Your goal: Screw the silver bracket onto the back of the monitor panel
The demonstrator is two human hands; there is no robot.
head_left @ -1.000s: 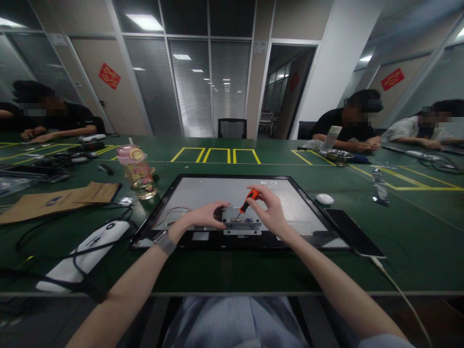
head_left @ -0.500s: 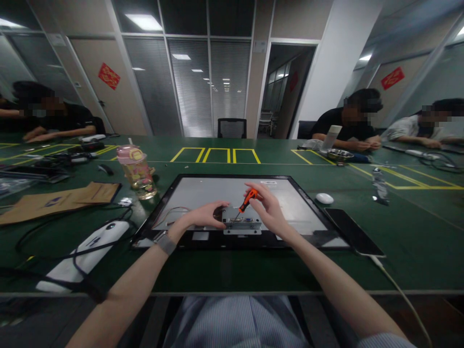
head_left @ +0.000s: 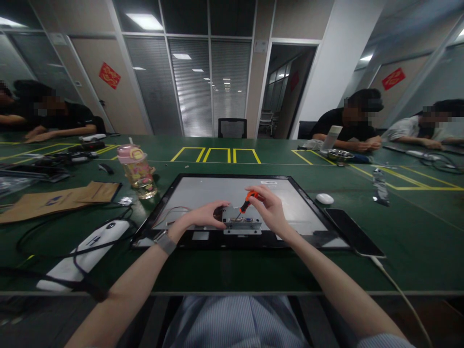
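My right hand (head_left: 268, 207) has its fingers closed round the handle of an orange and black screwdriver (head_left: 248, 202). The tool slants down to the left, its tip at a metal bracket (head_left: 242, 231) with connector ports along its front. My left hand (head_left: 208, 215) grips the left end of that bracket between thumb and fingers. Both rest over a flat display panel (head_left: 203, 188) with a black frame and grey back, lying on the table. Thin wires (head_left: 170, 211) run across the panel behind my left wrist. Where exactly the screwdriver tip sits is too small to tell.
Left stand a pink-lidded drink bottle (head_left: 137, 169), a brown paper envelope (head_left: 58, 200) and a white power bank-like device (head_left: 85, 253) under black cables. At right lie a phone (head_left: 353, 231) on a charging cable and a white oval case (head_left: 324, 198). Other people sit across the green table (head_left: 224, 273).
The screwdriver handle and the fingers of my right hand have shifted slightly down and turned. My left hand and the bracket stay in place.
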